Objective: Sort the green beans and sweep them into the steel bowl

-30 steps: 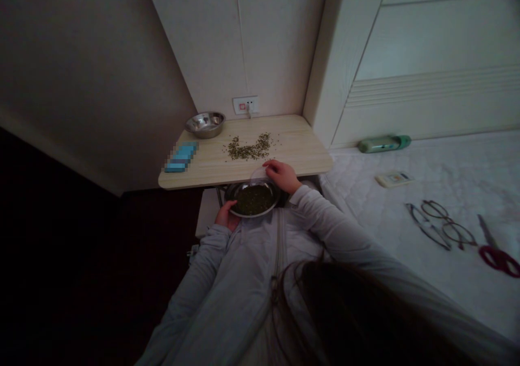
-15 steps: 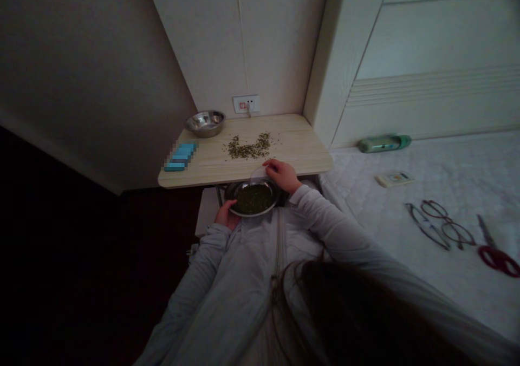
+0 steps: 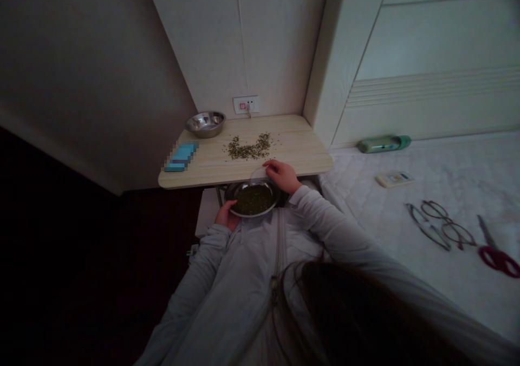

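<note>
Below the table's front edge, my left hand (image 3: 228, 215) grips the left rim of a metal bowl (image 3: 254, 213) with dark green bits (image 3: 255, 198) in it. My right hand (image 3: 283, 175) is closed at the table edge, its fingers pinching a clear, round, thin piece (image 3: 259, 175) that stands over the bowl's far rim. Just beyond that hand, small greenish grains (image 3: 248, 150) lie scattered in a rough U shape on the light wooden table (image 3: 203, 170).
An empty-looking metal bowl (image 3: 206, 124) and a blurred blue object (image 3: 181, 156) sit on the table's left. On the white bed at right lie a green bottle (image 3: 384, 143), a remote (image 3: 394, 179), glasses (image 3: 457, 233) and red-handled scissors (image 3: 499, 260). A wall socket (image 3: 246, 104) is behind.
</note>
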`<state>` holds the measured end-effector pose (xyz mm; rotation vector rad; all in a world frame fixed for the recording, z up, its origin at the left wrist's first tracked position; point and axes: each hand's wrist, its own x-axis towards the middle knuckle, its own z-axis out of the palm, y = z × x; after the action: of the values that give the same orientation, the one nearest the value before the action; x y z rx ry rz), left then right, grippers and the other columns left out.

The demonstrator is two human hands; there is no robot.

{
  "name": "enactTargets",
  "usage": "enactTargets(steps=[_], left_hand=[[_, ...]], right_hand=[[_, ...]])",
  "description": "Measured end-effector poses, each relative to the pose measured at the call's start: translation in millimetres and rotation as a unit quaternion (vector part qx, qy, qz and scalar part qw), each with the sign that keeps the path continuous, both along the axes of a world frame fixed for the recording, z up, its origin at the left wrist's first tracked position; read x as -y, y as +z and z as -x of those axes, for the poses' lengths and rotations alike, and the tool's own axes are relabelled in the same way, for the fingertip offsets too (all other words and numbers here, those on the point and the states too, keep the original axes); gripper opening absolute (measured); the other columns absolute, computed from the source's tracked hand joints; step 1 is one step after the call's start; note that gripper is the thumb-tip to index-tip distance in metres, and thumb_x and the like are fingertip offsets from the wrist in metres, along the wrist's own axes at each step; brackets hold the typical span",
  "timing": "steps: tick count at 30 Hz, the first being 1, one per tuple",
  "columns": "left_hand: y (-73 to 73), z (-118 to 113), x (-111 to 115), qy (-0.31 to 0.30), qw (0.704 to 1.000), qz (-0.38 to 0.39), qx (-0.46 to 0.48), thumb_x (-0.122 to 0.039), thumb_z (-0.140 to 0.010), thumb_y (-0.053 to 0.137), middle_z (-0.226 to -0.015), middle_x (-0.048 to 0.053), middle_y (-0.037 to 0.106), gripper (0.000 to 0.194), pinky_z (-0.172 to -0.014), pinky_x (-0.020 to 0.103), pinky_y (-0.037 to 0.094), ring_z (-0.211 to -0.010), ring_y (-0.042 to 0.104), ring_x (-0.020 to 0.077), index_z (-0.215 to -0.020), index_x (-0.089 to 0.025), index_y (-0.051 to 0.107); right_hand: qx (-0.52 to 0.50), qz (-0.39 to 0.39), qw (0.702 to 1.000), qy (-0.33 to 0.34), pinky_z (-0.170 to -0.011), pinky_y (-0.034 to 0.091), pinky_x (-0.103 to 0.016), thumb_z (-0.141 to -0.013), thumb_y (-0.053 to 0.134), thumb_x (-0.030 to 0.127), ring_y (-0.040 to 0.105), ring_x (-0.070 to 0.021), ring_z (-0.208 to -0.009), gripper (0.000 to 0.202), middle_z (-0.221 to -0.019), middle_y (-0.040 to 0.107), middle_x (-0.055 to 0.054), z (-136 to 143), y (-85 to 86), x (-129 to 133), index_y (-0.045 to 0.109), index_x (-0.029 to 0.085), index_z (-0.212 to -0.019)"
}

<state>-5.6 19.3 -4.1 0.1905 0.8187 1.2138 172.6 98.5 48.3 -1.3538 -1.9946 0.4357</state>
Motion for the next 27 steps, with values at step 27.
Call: enactTargets(steps=[27], left_hand=[[-1.0,0.1,-0.2,-0.003,1.0,-0.005,-0.003,-0.014,-0.063,0.042,-0.072,0.004,0.065,0.025,-0.084,0.032,0.036,-0.092,0.051,0.0191,-0.083,-0.012,0.058]], right_hand=[[0.007,-0.012,1.0,-0.017,-0.059,0.035,-0.023,-0.068,0.036,0.03,0.048,-0.011,-0.063,0.028,-0.07,0.057,0.001,0.0,-0.1,1.8,0.054,0.023,-0.089]])
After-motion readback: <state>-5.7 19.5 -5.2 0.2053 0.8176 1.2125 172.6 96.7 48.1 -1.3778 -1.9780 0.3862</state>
